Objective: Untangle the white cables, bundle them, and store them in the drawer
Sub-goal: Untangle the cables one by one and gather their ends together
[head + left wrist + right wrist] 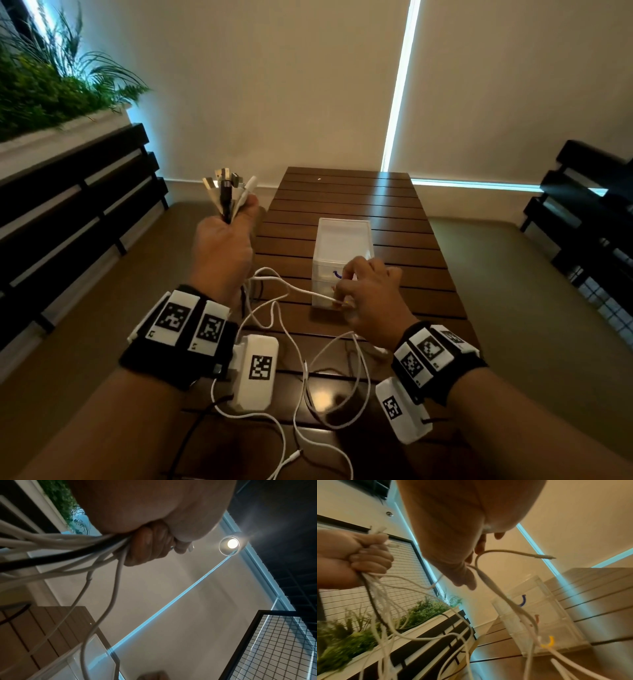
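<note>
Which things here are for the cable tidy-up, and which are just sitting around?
For the job:
- cables, gripped in the left hand
- one cable end pinched by the right hand
- drawer box

Just sitting around:
- plants
- benches
- blinds
- ceiling lamp

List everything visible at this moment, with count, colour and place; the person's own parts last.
white cables: several, exact count unclear, white; ends gathered in the left hand, slack looping over the near table
black cable: one, black; in the same bunch
drawer unit: one, clear plastic with blue, red and yellow handles; mid-table
table: one, dark brown slats
planter: one, green plants; far left
left hand: raised, grips the cable ends
right hand: in front of the drawer unit, pinches one white cable
</note>
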A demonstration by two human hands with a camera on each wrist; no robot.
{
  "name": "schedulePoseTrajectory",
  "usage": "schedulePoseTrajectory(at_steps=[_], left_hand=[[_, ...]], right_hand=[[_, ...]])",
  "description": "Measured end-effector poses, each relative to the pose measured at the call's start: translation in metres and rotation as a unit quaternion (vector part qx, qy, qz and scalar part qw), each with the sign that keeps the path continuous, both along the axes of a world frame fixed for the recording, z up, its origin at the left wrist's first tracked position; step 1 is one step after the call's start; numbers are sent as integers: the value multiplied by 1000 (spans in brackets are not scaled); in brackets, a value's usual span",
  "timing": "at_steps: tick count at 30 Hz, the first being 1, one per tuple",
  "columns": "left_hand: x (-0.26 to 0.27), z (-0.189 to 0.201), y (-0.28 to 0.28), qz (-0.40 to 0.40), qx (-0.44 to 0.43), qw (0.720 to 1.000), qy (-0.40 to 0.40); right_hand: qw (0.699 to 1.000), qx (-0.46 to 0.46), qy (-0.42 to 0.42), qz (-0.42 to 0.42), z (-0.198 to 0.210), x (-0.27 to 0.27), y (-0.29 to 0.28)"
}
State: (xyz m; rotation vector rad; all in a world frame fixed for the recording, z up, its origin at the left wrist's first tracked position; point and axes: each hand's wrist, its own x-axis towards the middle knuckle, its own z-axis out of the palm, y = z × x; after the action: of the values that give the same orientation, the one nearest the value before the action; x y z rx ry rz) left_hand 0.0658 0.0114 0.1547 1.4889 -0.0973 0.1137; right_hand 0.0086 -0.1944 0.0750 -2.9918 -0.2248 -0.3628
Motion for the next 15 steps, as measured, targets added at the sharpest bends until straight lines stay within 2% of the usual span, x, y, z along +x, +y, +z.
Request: schedulePoseTrajectory(at_steps=[3,5,7,10,15], left_hand=[[-2,0,-6,-3,9,1000,-9],[0,2,-5,4,2,1000,-8],[2,7,-1,7,-19,1000,-6],[4,11,4,10,-39,999,-10],[14,21,18,66,-53,996,-31]], right_hand=[[999,-18,-24,15,0,2,7],[999,18,27,20,-4,5,4],[990,99,96,1,-12,7,-5],[971,197,132,-20,-21,6,-18],[953,190,231,-50,-40,4,-35]])
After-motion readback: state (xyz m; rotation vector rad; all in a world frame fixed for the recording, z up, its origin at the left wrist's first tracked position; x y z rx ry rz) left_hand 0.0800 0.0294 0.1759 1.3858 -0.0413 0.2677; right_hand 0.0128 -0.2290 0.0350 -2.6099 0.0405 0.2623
